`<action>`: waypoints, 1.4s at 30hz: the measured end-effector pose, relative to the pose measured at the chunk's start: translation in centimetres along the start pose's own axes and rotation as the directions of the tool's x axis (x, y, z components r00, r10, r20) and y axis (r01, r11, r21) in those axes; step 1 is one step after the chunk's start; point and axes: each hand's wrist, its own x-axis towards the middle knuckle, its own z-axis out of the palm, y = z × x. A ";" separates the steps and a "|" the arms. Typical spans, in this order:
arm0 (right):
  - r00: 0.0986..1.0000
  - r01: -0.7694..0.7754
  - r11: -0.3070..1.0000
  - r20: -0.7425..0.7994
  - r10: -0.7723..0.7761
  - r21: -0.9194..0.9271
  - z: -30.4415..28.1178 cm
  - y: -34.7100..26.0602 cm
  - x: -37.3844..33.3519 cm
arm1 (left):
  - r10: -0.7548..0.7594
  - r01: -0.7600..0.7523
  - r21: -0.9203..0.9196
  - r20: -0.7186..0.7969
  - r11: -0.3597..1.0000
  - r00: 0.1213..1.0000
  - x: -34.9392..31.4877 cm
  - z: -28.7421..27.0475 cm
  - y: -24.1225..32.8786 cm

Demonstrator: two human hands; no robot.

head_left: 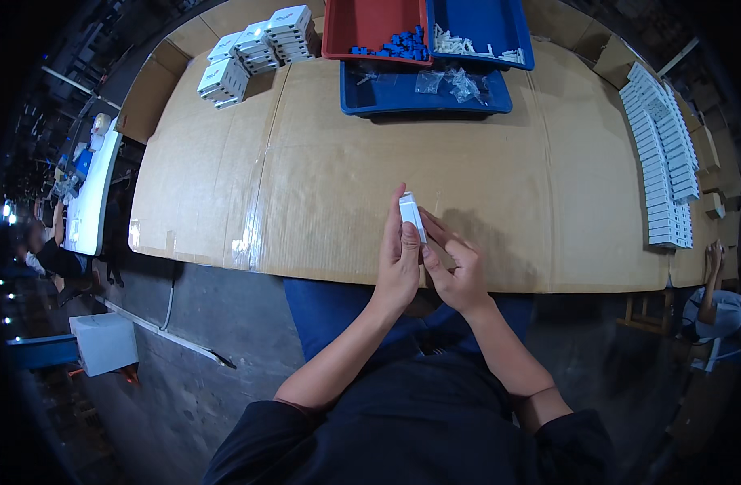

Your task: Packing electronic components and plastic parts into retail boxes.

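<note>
A small white box (412, 213) is held up between my two hands, above the near part of the cardboard-covered table (330, 178). My left hand (398, 267) grips it from the left, with the thumb lying against its face. From the right, my right hand (458, 271) closes its thumb and fingers on the box's lower right edge. One narrow side of the box faces up. My palms and fingers hide its lower part, and I cannot tell whether its flap is closed.
At the far side stand a red bin (370, 28) with blue plastic pieces, a blue bin (484, 24) with white pieces, and a blue tray (419, 97) with clear bags. White boxes (225, 81) are stacked far left; long rows of white boxes (657, 162) line the right. Other people work at both sides.
</note>
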 end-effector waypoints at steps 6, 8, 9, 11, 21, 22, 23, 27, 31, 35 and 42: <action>0.987 -0.116 0.975 0.091 0.135 -0.188 0.1 -1.6 -0.8 | -0.050 0.053 -0.042 0.070 0.998 0.996 -0.2 -0.2 1.1; 1.000 0.024 0.980 0.023 -0.020 -0.197 0.6 -1.5 -0.8 | -0.029 0.032 -0.040 0.064 0.999 0.998 -0.3 -0.3 1.0; 1.000 0.025 0.980 0.023 -0.021 -0.198 0.7 -1.6 -0.8 | -0.009 0.012 -0.038 0.059 0.999 0.998 -0.4 -0.3 0.9; 0.998 0.057 0.974 0.030 -0.052 -0.219 0.9 -1.7 -0.8 | -0.016 0.017 -0.030 0.054 0.999 0.998 -0.5 -0.5 1.0; 0.997 -0.078 0.947 0.011 0.078 0.313 0.7 -0.8 0.3 | 0.146 -0.152 0.030 0.132 0.988 0.980 0.3 -1.9 0.7; 0.957 -0.278 0.857 0.054 0.284 0.433 0.1 -1.6 0.6 | 0.117 -0.117 -0.010 0.144 0.993 0.983 0.4 -1.6 2.0; 0.875 -0.455 0.712 0.121 0.469 0.535 -0.3 -2.1 0.8 | 0.116 -0.116 -0.011 0.146 0.993 0.982 0.3 -1.7 1.5; 0.711 -0.663 0.409 0.358 0.605 0.626 -0.5 -2.5 1.7 | 0.184 -0.195 0.047 0.178 0.980 0.967 0.2 -2.0 0.0; 0.812 -0.544 0.535 0.244 0.531 0.646 1.1 -2.1 1.0 | 0.262 -0.297 0.246 0.167 0.923 0.951 0.7 -2.3 -0.4; 0.777 -0.526 0.454 0.189 0.601 0.719 2.5 -3.6 0.5 | 0.321 -0.338 0.332 0.104 0.881 0.941 1.0 -2.7 -0.7; 0.816 -0.471 0.604 0.058 0.574 0.643 3.5 -4.5 -0.5 | 0.470 -0.461 0.392 0.080 0.796 0.879 0.6 -2.6 -1.1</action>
